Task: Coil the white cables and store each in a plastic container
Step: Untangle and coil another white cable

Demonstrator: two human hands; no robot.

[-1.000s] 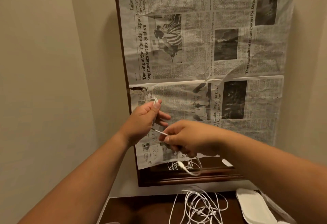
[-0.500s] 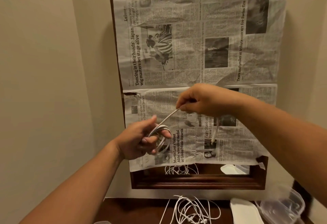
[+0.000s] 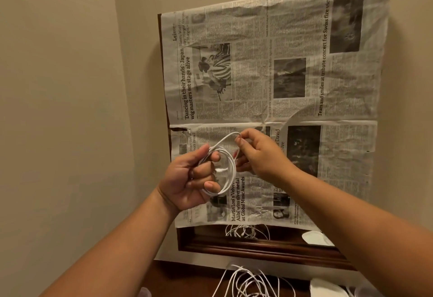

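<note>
Now the left hand (image 3: 187, 179) has its grip curled round the white cable (image 3: 228, 175), wound into an upright ring that hangs over its fingers in front of the newspaper (image 3: 257, 74). Just right of the ring, the right hand (image 3: 260, 156) pinches the last short arc, so it is the nearer one to lay the tail. Half a second ago that hand was higher, drawing a straight length; it has come down close. Other loose cables (image 3: 248, 282) lie on the surface (image 3: 182, 280) below.

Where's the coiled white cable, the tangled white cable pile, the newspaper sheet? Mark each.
coiled white cable (image 3: 232, 170), head view, right loop arc.
tangled white cable pile (image 3: 251, 281), head view, middle strands.
newspaper sheet (image 3: 253, 78), head view, text column.
</note>
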